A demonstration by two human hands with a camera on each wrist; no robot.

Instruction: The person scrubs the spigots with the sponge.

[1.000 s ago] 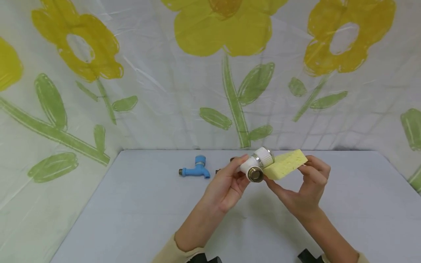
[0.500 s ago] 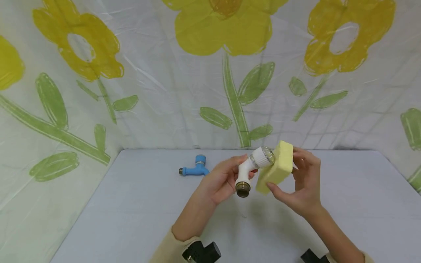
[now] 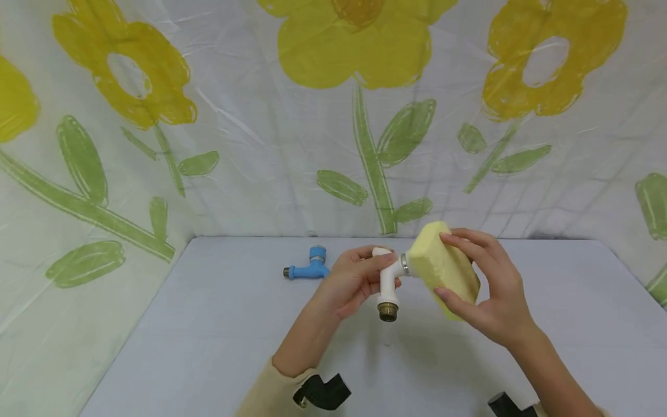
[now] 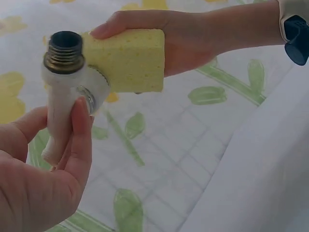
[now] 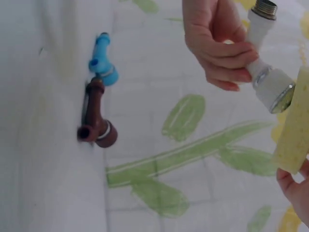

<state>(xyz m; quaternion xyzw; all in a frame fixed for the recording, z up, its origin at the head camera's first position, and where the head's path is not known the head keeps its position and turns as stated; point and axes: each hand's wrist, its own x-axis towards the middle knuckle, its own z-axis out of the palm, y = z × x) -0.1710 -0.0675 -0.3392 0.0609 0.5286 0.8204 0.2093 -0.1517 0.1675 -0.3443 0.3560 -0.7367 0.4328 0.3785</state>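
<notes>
We see 2 bare hands raised above a pale table [image 3: 208, 347], both of them gripping. The person's left hand [image 3: 354, 281] pinches a white tap [image 3: 388, 284] between thumb and fingers, around its body. We find the tap in the air over the table, its brass-coloured threaded end [image 3: 388, 311] pointing down in the head view and its white knob [image 5: 274, 92] turned toward the right hand [image 3: 497, 289]. That hand holds a yellow sponge [image 3: 445, 272], thumb on 1 side and fingers on the other. The sponge is right up at the end of the knob, and in the head view it covers most of it; we cannot tell for certain whether the 2 touch.

On the table, beyond the left hand, we see a blue tap [image 3: 308, 270] lying on its side. The right wrist view shows us a brown tap [image 5: 96, 116] just beside it. Behind the table hangs a white sheet [image 3: 250, 145] painted with yellow flowers [image 3: 354, 58] and green leaves [image 3: 406, 133]. We also see a cream sleeve [image 3: 273, 388] on the left arm, with a black device [image 3: 323, 394] at the wrist.
</notes>
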